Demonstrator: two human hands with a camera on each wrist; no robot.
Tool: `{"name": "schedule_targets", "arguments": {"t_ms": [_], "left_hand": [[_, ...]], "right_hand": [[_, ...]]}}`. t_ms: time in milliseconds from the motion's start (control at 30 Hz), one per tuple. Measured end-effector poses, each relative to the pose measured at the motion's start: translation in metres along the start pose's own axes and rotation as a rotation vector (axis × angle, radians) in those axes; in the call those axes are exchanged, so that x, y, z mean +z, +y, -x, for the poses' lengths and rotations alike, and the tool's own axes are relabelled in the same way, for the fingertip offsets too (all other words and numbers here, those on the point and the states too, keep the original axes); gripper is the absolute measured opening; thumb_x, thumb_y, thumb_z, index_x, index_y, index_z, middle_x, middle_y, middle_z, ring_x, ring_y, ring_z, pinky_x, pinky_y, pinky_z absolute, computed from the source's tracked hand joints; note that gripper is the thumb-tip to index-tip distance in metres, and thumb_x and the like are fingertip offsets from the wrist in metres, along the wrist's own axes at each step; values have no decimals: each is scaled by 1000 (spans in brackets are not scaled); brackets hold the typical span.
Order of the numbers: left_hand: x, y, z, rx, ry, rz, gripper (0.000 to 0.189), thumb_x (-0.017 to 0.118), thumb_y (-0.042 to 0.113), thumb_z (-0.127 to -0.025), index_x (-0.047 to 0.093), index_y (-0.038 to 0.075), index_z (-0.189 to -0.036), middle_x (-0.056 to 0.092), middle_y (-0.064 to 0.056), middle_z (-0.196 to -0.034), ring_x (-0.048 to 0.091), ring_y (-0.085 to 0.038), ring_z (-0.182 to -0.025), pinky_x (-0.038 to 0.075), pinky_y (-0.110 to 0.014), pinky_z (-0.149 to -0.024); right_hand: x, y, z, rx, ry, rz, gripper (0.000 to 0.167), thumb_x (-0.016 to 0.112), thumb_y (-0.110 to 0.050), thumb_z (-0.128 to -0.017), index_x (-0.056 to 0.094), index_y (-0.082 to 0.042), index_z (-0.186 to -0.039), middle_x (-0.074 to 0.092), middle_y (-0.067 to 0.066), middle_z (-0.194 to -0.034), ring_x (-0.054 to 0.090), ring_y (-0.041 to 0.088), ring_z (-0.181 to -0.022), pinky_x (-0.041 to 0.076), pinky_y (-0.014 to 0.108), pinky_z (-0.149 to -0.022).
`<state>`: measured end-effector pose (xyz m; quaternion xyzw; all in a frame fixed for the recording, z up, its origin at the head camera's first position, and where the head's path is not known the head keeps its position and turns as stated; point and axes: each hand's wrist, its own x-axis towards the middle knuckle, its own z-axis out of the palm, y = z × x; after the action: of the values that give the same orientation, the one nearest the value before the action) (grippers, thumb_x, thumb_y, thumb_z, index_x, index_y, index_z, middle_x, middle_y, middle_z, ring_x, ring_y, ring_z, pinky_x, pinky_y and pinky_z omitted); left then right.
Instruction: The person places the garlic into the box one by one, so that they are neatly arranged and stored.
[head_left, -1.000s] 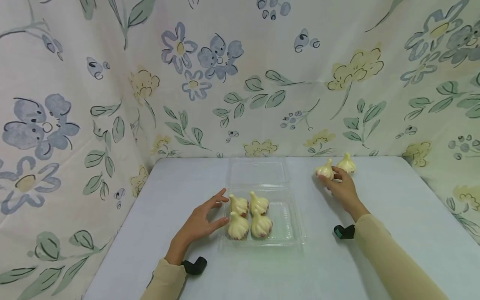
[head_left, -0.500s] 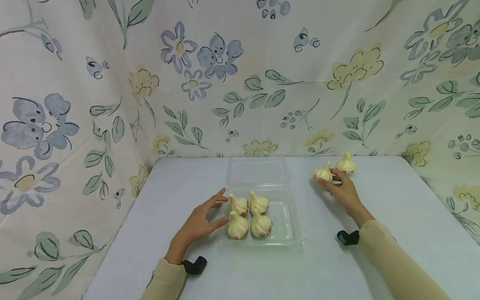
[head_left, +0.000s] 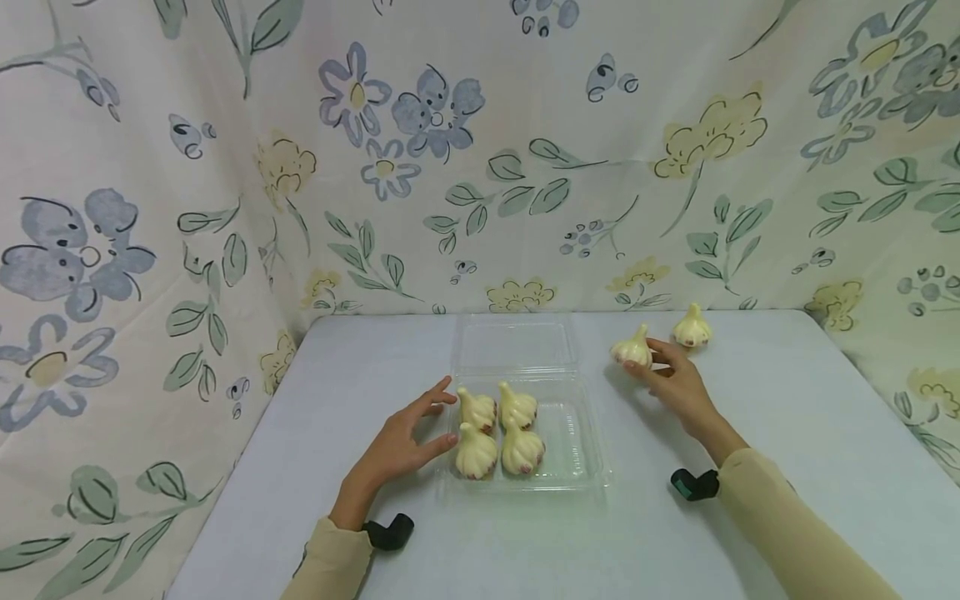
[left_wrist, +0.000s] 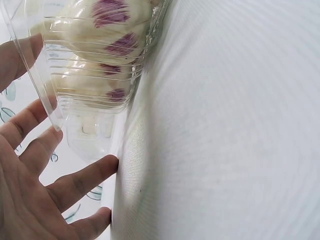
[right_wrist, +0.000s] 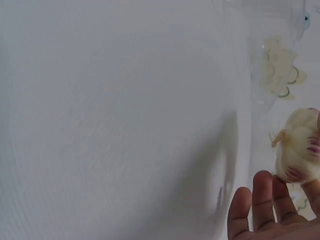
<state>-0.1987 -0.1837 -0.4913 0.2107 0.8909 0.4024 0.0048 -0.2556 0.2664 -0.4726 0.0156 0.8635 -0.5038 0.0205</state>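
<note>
A garlic bulb [head_left: 632, 348] is pinched between the thumb and fingers of my right hand [head_left: 678, 390], right of the container. In the right wrist view the bulb [right_wrist: 299, 147] hangs above the tabletop, root side showing. My left hand [head_left: 395, 447] touches the left rim of a clear plastic clamshell container [head_left: 573, 450], its fingers spread. In the left wrist view the fingertips of the left hand [left_wrist: 55, 165] meet the rim, and lower fingers reach the table. Several garlic bulbs [head_left: 522, 450] sit in the container's left and middle parts.
Another garlic bulb [head_left: 692, 327] stands upright at the table's back right. The clear lid [head_left: 516, 343] lies folded back behind the container. A floral curtain [head_left: 480, 167] rises along the white table's [head_left: 525, 542] back edge. Black wrist cameras [head_left: 390, 532] sit on both wrists.
My right hand has carried its garlic bulb a little left and toward me, away from the bulb at the back right. The left hand and the container have stayed in place.
</note>
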Motion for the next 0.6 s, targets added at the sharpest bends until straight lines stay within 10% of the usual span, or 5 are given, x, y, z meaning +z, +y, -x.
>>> {"name": "schedule_targets", "arguments": {"t_ms": [600], "left_hand": [[1, -2, -3, 6, 7, 1, 58, 72, 44, -92, 50, 37, -145, 45, 5, -160, 58, -27, -135, 37, -68, -111]], "right_hand": [[14, -30, 14, -81, -29, 7, 74, 68, -45, -97, 39, -14, -157, 54, 19, -145, 55, 27, -115, 47, 30, -84]]}}
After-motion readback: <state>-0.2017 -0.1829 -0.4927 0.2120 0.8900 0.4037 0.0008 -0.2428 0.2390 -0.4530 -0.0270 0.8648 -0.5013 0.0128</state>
